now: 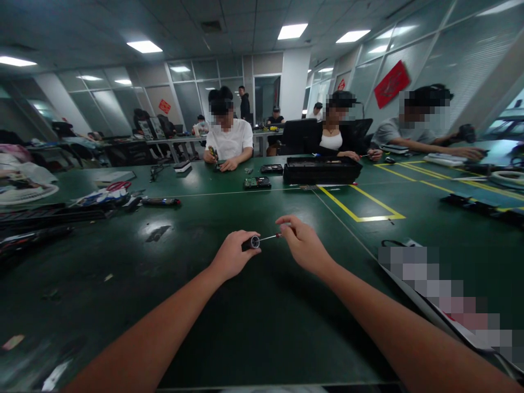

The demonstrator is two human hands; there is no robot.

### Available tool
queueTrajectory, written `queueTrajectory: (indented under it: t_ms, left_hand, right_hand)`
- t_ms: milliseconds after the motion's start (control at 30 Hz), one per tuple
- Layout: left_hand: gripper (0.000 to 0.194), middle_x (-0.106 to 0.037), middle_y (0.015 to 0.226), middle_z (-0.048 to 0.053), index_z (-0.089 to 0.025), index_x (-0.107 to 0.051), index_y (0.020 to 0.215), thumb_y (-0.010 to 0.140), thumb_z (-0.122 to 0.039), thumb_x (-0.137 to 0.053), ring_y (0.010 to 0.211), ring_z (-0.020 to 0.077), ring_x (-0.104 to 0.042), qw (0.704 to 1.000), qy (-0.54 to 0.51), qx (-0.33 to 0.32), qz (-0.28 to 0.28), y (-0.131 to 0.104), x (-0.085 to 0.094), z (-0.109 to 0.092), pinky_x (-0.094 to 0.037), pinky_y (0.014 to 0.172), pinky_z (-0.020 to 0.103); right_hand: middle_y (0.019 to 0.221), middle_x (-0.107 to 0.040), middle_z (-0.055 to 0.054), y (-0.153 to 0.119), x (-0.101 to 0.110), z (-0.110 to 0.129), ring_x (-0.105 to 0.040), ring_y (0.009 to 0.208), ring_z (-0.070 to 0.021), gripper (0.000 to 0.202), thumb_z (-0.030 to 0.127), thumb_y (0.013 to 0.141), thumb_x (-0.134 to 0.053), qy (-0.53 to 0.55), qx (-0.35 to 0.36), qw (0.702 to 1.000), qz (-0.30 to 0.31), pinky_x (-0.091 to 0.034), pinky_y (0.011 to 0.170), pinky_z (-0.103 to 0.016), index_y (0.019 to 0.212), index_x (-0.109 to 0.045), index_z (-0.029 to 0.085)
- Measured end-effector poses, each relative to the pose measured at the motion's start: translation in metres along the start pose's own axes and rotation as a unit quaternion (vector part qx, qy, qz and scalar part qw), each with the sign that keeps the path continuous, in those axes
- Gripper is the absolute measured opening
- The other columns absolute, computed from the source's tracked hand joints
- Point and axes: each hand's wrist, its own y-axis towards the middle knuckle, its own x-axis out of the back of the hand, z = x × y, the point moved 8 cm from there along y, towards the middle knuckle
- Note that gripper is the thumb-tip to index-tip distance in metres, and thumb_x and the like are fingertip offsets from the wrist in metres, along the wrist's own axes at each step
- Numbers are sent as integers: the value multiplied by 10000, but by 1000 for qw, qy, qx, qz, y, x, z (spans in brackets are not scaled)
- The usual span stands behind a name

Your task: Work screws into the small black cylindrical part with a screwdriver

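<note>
My left hand (232, 254) is wrapped round a short black cylinder (250, 242), whose round end with a pale rim faces right. Closed around the red end of a thin screwdriver (270, 237) is my right hand (305, 245), thumb and fingers pinched near it. The metal shaft points left toward the cylinder's round end; whether its tip touches or enters it I cannot tell. Both hands are above the green table (245, 338).
Ahead lie a green circuit board (257, 183) and a long black housing (322, 170). Left are a dark pen-like tool (161, 202) and tangled cables (108, 195). A white-edged flat item (434, 305) lies right. A co-worker's hands (228, 164) work across the table.
</note>
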Motion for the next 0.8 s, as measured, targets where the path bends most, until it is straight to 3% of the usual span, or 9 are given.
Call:
queueTrajectory:
  t_ms: [100, 300, 400, 533, 600, 733, 800]
  left_hand:
    - [347, -666, 1073, 35, -255, -667, 1173, 830, -278, -716, 1030, 233, -582, 1000, -1, 7, -13, 0, 3, 1, -425, 908, 380]
    - [341, -668, 1071, 30, -257, -668, 1168, 831, -273, -719, 1023, 229, -586, 1000, -1, 12, -14, -1, 3, 2, -424, 905, 377]
    - [342, -671, 1055, 29, -253, -671, 1158, 821, -252, -730, 1015, 226, -589, 1000, 2, 12, -20, 0, 2, 2, -425, 902, 372]
    - [339, -669, 1048, 30, -244, -672, 1157, 822, -238, -728, 1004, 218, -595, 999, -3, 17, -32, 0, 5, 1, -433, 898, 363]
    - [354, -664, 1067, 29, -252, -661, 1183, 833, -242, -715, 1015, 214, -592, 999, -8, 3, -31, 0, 6, -3, -436, 904, 360]
    - [381, -652, 1110, 23, -277, -636, 1237, 860, -253, -687, 1059, 210, -576, 999, -11, -17, -34, 1, 7, -8, -428, 937, 367]
    - [377, -653, 1102, 24, -282, -641, 1234, 860, -268, -688, 1049, 215, -577, 1000, -7, 2, -29, 1, 5, -4, -432, 922, 374]
  right_hand:
    - [890, -678, -20, -3, -1, 3, -624, 774, -193, 286, 302, 949, -448, 33, 15, 999, 2, -435, 670, -314, 1207, -551, 232]
    - [813, -670, -20, -2, -2, 0, -586, 665, -182, 258, 362, 980, -397, 13, -3, 1000, 6, -398, 616, -317, 1092, -587, 230]
    - [823, -648, -8, -3, -2, 0, -581, 689, -178, 220, 316, 934, -469, 59, 4, 998, -5, -422, 634, -313, 1125, -528, 225]
    - [845, -631, -19, -2, -4, -2, -591, 767, -185, 168, 365, 881, -578, 149, 3, 989, -26, -464, 712, -329, 970, -572, 222]
    - [819, -626, -25, 1, -6, -14, -589, 759, -186, 204, 411, 871, -592, 236, -46, 969, -48, -484, 736, -345, 924, -603, 214]
    - [686, -539, 5, 2, -16, -53, -508, 600, -149, 223, 423, 887, -552, 418, -199, 880, -104, -515, 686, -349, 807, -590, 219]
    - [704, -549, -2, 2, -12, -62, -513, 615, -150, 213, 413, 883, -569, 407, -208, 878, -142, -513, 666, -332, 789, -587, 223]
